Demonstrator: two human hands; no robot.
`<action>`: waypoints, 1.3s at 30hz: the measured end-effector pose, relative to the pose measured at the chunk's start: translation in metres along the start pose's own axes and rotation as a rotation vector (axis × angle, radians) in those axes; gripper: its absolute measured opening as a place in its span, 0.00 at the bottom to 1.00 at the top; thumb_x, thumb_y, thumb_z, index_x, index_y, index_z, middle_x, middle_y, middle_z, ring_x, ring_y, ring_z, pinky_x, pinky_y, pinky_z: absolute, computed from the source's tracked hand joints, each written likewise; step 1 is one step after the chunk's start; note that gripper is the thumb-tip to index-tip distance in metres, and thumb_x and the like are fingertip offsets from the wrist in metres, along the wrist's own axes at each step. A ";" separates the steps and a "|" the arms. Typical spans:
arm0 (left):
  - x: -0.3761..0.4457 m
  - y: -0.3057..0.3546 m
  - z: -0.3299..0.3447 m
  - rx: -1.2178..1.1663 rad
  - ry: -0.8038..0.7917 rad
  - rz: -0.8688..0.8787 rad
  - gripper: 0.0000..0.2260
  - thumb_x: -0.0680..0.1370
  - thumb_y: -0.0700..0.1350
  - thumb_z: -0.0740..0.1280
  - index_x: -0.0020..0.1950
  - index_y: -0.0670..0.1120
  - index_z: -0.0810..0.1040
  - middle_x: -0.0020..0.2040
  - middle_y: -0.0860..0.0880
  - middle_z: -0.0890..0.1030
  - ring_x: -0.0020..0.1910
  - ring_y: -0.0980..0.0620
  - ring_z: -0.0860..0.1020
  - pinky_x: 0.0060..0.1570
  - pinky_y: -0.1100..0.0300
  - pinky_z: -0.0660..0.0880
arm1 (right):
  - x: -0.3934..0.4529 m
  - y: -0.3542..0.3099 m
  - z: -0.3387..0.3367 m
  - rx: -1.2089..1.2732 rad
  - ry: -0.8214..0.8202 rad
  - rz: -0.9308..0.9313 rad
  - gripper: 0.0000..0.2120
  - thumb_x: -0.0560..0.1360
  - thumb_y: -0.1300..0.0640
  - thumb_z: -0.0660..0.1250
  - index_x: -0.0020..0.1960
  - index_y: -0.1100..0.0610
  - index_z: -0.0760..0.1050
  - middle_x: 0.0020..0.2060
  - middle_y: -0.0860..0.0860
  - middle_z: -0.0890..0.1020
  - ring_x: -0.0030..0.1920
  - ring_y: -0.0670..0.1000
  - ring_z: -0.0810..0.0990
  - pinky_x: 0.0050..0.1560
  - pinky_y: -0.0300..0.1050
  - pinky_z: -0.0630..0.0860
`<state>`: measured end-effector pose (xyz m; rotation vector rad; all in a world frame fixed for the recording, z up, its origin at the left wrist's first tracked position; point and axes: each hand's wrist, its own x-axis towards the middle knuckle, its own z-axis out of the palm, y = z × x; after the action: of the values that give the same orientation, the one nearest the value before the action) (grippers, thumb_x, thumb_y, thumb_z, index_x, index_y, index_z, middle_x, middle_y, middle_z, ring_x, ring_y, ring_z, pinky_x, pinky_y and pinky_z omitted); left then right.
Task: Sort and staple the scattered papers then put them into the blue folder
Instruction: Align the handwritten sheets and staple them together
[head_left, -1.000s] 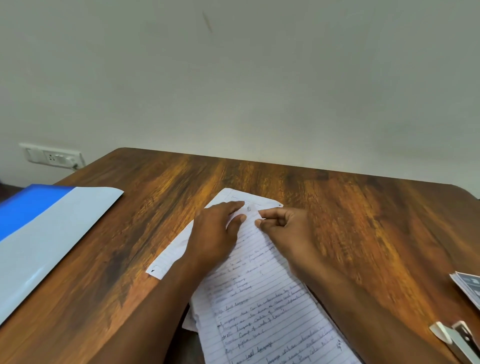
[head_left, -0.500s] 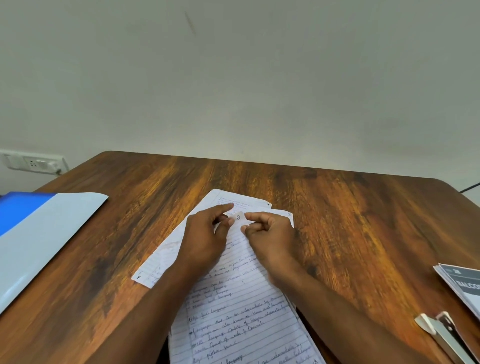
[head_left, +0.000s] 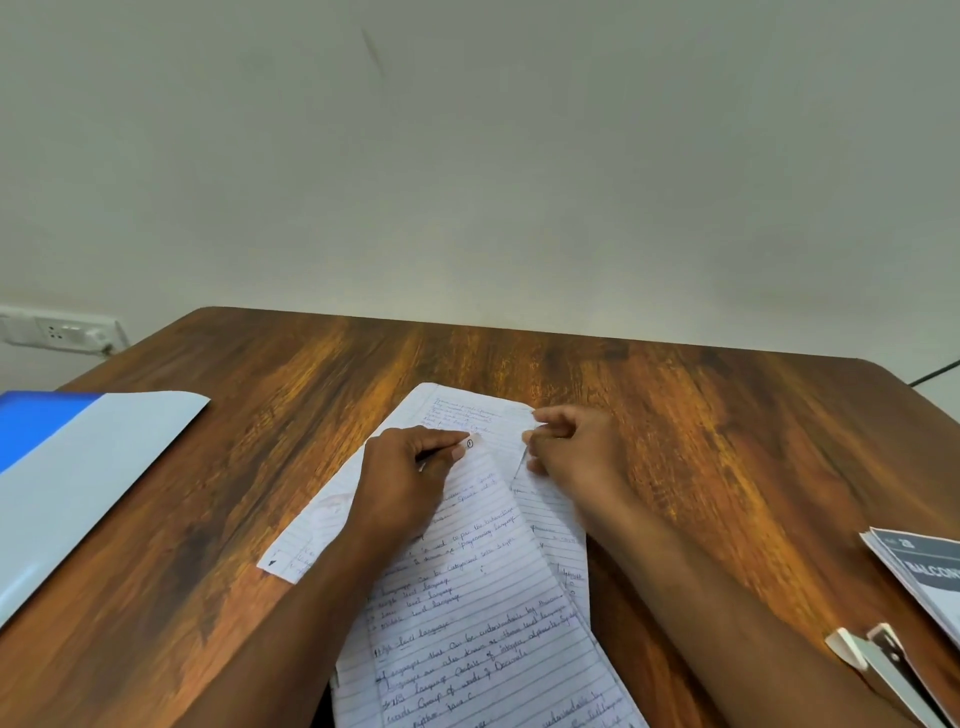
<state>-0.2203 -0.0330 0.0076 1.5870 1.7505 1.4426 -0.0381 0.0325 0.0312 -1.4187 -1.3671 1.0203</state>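
Now my two hands have drawn apart: half a second ago their fingertips met over one corner of the white lined handwritten sheets (head_left: 467, 587), and the top sheet, numbered with a small circled figure, has separated from the one beneath. I judge that I am mid-sort, reading page numbers and peeling pages loose; nothing is stapled yet.

My left hand (head_left: 402, 483) lies knuckles up on the top sheet, forefinger and thumb pinching its upper corner beside the circled number. My right hand (head_left: 576, 452), at three o'clock of it, curls its fingers round the corner of the lower sheet, which peeks out along the right edge; a third sheet fans out at twelve and nine o'clock under my left wrist.

All the sheets rest mid-way on the brown wooden counter (head_left: 727, 441). Well away at nine o'clock lies the blue folder with its pale flap (head_left: 78, 478). At four o'clock, by the counter's edge, sit the white-and-grey metal stapler (head_left: 878, 667) and a grey printed booklet (head_left: 930, 577), both untouched.
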 end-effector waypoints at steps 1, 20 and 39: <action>0.000 -0.001 0.000 -0.013 -0.007 -0.012 0.09 0.80 0.43 0.73 0.59 0.50 0.88 0.53 0.56 0.88 0.41 0.64 0.83 0.44 0.70 0.77 | 0.006 0.000 -0.004 0.013 0.017 0.033 0.15 0.75 0.68 0.75 0.59 0.57 0.81 0.47 0.53 0.85 0.40 0.54 0.88 0.44 0.53 0.87; -0.001 0.000 0.000 -0.050 0.007 -0.010 0.10 0.80 0.44 0.74 0.61 0.51 0.87 0.56 0.58 0.87 0.54 0.62 0.84 0.60 0.56 0.82 | 0.020 -0.017 0.010 0.304 -0.037 0.199 0.05 0.74 0.68 0.76 0.49 0.67 0.82 0.34 0.57 0.86 0.21 0.46 0.72 0.19 0.38 0.65; -0.008 0.028 -0.009 -0.192 -0.036 0.222 0.09 0.79 0.37 0.74 0.55 0.48 0.89 0.42 0.62 0.86 0.42 0.61 0.83 0.43 0.72 0.74 | 0.004 -0.039 -0.087 -0.422 -0.446 -0.123 0.02 0.77 0.61 0.75 0.47 0.59 0.86 0.37 0.51 0.87 0.29 0.43 0.76 0.27 0.36 0.69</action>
<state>-0.2111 -0.0482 0.0325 1.7335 1.4031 1.6182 0.0360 0.0315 0.0917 -1.4283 -2.0662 1.0466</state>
